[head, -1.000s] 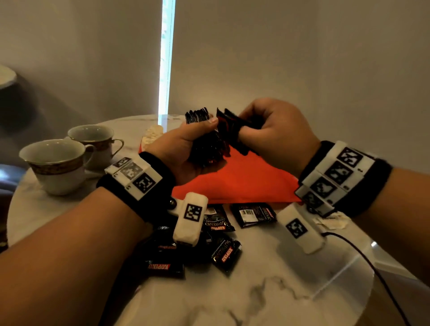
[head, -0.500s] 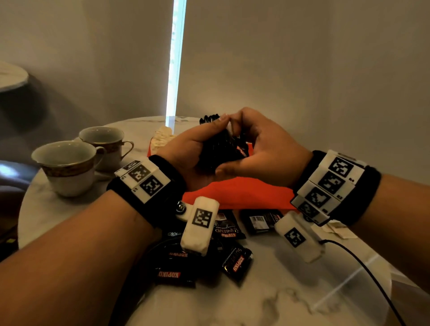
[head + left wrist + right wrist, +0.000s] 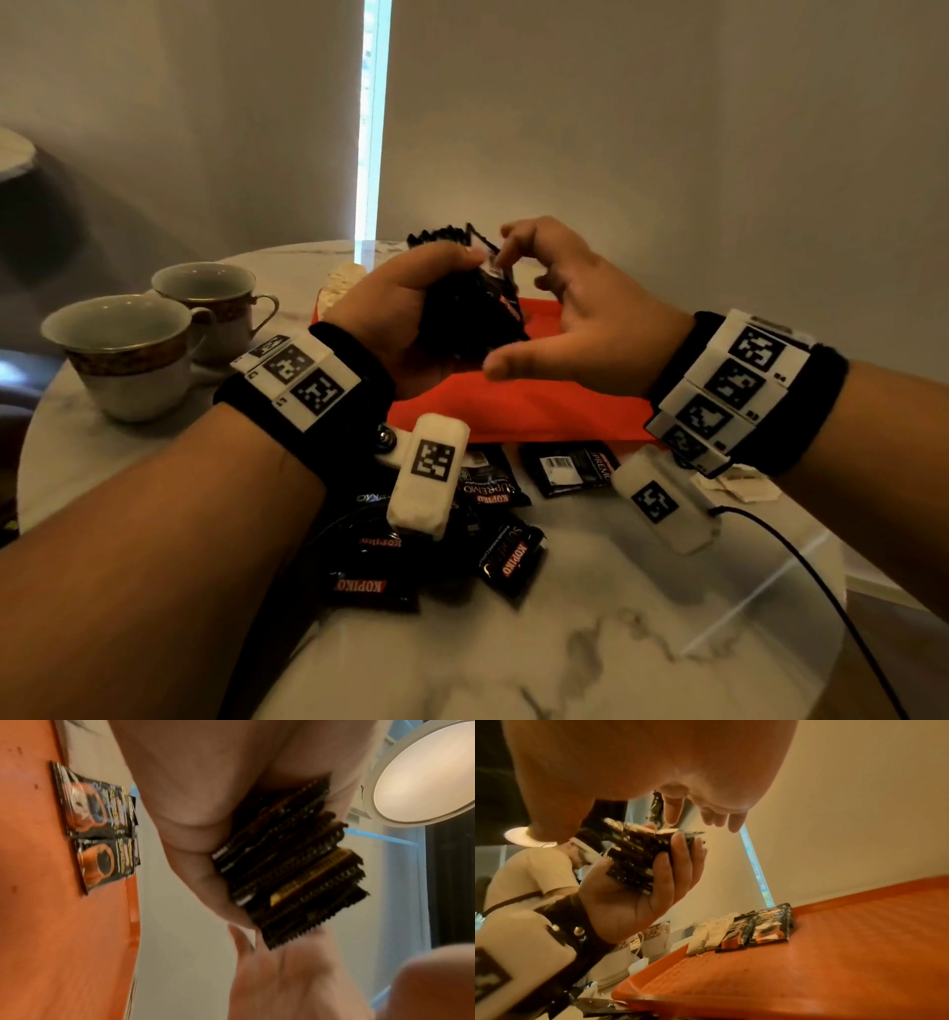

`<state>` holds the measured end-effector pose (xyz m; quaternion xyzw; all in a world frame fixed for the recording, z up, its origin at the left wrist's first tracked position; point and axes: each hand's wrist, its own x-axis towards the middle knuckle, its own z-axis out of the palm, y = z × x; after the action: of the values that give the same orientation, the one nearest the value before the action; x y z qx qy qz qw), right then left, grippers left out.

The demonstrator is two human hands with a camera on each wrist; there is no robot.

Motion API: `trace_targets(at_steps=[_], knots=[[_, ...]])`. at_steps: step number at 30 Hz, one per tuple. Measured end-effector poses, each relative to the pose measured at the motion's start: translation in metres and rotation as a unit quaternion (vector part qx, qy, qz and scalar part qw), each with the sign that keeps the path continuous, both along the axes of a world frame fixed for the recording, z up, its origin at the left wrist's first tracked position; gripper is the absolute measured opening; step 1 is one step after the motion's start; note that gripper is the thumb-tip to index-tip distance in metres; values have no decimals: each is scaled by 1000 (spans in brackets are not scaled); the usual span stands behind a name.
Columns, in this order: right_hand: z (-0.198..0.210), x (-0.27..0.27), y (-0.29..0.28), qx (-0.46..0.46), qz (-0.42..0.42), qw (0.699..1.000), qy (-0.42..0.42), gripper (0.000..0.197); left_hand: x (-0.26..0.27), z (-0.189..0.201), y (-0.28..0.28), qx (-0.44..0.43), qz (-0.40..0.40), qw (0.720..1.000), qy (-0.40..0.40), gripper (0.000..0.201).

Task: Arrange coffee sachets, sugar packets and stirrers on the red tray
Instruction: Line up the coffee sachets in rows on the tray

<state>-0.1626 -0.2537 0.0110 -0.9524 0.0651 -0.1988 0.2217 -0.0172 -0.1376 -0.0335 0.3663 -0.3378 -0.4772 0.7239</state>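
Observation:
My left hand (image 3: 400, 308) grips a thick stack of black coffee sachets (image 3: 467, 318) upright above the red tray (image 3: 539, 411). My right hand (image 3: 580, 318) is beside it with fingers spread; its index fingertip touches the stack's top and its thumb reaches under. In the left wrist view the stack (image 3: 295, 866) sits between thumb and fingers, and two sachets (image 3: 97, 825) lie side by side on the tray (image 3: 64, 943). The right wrist view shows the same pair (image 3: 759, 927) next to white sugar packets (image 3: 711, 933) at the tray's far edge.
Two gold-rimmed cups (image 3: 128, 354) (image 3: 215, 303) stand at the left on the round marble table. Several loose sachets (image 3: 508, 560) (image 3: 570, 467) lie in front of the tray under my wrists. A black cable (image 3: 801, 565) trails off to the right, near a torn paper scrap (image 3: 744, 483).
My right hand brought the few sachets it held onto the left hand's stack, then let go and spread its fingers. The left hand keeps its hold.

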Motion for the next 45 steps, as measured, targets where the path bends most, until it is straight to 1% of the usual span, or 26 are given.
trace_targets(at_steps=[1,2,3,4,5,6,7,8,9,10,11,12,14,16,20,23,25,27,29,31,32,36,38,40,43,45], knots=[[0,-5,-4,7,-23,1000,-3,70,2,2,1,12,29,999,9,65],[0,-9,-9,28,-37,999,-3,59,6,4,3,13,49,998,23,60],[0,-15,-14,56,-41,998,9,43,9,6,4,9,62,997,43,55],[-1,-21,-19,74,-40,995,49,26,13,7,5,4,71,995,63,55],[-2,-28,-23,56,-38,991,117,14,16,8,6,2,80,994,78,58],[-4,-34,-27,7,-37,979,201,11,18,9,7,-1,93,992,86,61],[-9,-38,-29,-47,-41,956,286,18,19,9,7,-3,108,990,86,61],[-16,-42,-30,-90,-44,930,352,26,21,9,8,-8,116,989,89,61],[-22,-44,-30,-114,-45,914,387,34,22,9,8,-13,117,989,90,61],[-27,-45,-30,-122,-45,911,391,38,23,9,8,-10,120,989,90,62],[-31,-45,-30,-123,-46,917,378,41,23,9,9,-5,119,989,88,60],[-33,-46,-29,-124,-47,922,364,42,23,8,9,0,117,990,83,55],[-35,-47,-29,-133,-30,926,351,41,23,8,10,0,118,990,72,38],[-38,-48,-28,-167,-2,922,351,37,23,9,11,-6,114,991,64,31],[-46,-52,-27,-221,13,919,327,30,25,12,15,-26,128,988,85,43],[-47,-56,-27,-220,31,927,303,19,29,12,17,-40,146,983,108,58],[-47,-58,-27,-207,37,931,299,19,32,11,17,-28,156,982,107,63],[-48,-59,-29,-192,33,931,308,31,33,10,16,-11,155,982,108,61],[-49,-59,-31,-188,25,933,308,40,32,9,15,-3,146,984,106,53],[-49,-58,-31,-196,22,930,310,38,29,8,14,3,138,986,94,44],[-49,-57,-31,-204,21,928,312,36,28,8,14,6,137,986,92,43],[-49,-54,-26,-244,30,919,307,27,26,8,14,11,137,986,90,51],[-50,-52,-23,-255,29,915,312,23,25,8,14,14,136,986,90,49],[-49,-52,-19,-234,23,920,315,22,26,9,14,12,137,986,95,47],[-47,-49,-13,-170,7,940,297,17,28,9,16,1,145,985,99,47],[-46,-46,-5,-144,-2,942,302,18,29,9,16,-3,150,983,103,47]])
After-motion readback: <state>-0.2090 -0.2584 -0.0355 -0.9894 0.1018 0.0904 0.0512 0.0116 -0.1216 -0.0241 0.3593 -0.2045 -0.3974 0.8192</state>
